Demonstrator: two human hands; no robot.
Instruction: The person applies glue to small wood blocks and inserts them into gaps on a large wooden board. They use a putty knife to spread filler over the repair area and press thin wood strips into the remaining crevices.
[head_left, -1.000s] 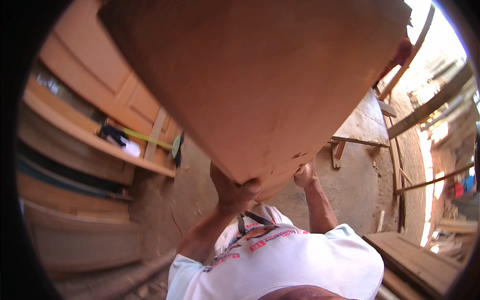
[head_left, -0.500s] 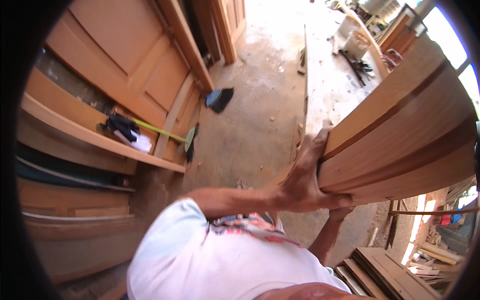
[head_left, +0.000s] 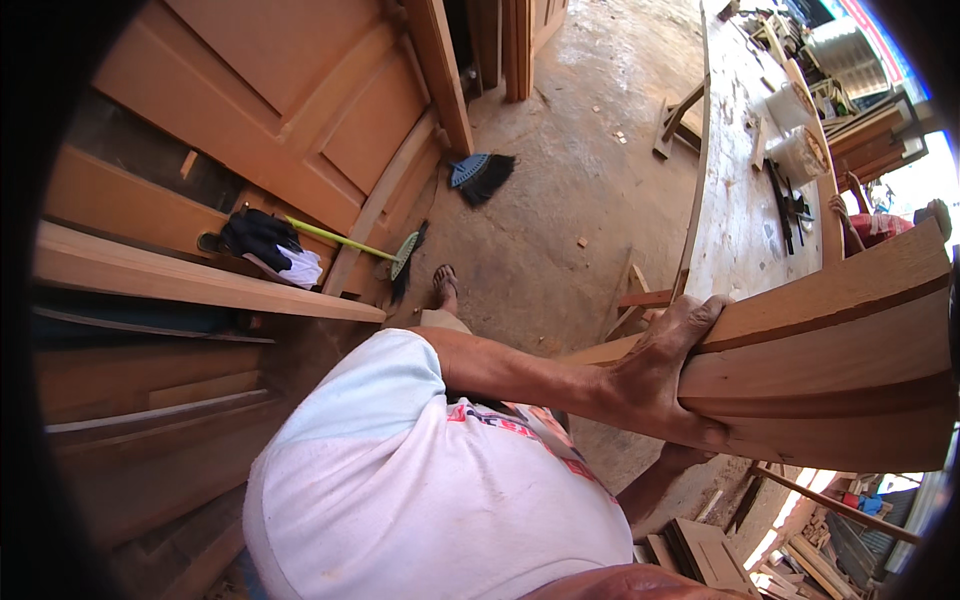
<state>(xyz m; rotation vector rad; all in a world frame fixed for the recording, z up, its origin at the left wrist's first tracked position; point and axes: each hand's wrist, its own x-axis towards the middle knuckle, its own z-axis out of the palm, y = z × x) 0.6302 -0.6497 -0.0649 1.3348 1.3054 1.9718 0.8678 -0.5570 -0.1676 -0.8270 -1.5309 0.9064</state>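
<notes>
A long, thick wooden piece (head_left: 830, 370) with light and dark bands lengthwise reaches from my hands to the right rim. Whether it is one part or several boards together, I cannot tell. My left hand (head_left: 665, 370) grips its near end, thumb spread over the upper edge and fingers round the lower face. Beneath that end, my right hand (head_left: 685, 457) holds it from below, its fingers mostly hidden. The far end of the piece runs out of view.
A long pale workbench (head_left: 735, 170) carries buckets (head_left: 800, 155) and dark clamp-like tools (head_left: 785, 205). Panelled doors (head_left: 270, 90) lean on the left, with a blue-headed broom (head_left: 483, 177) and a green-handled broom (head_left: 345, 240) beside them. Stacked panels (head_left: 705, 555) lie lower right. Red clothing (head_left: 880, 230) shows beyond the bench.
The wooden piece has swung down from a steep slant to nearly level, both hands still on it. The view has shifted, bringing my foot and more of the bench into sight.
</notes>
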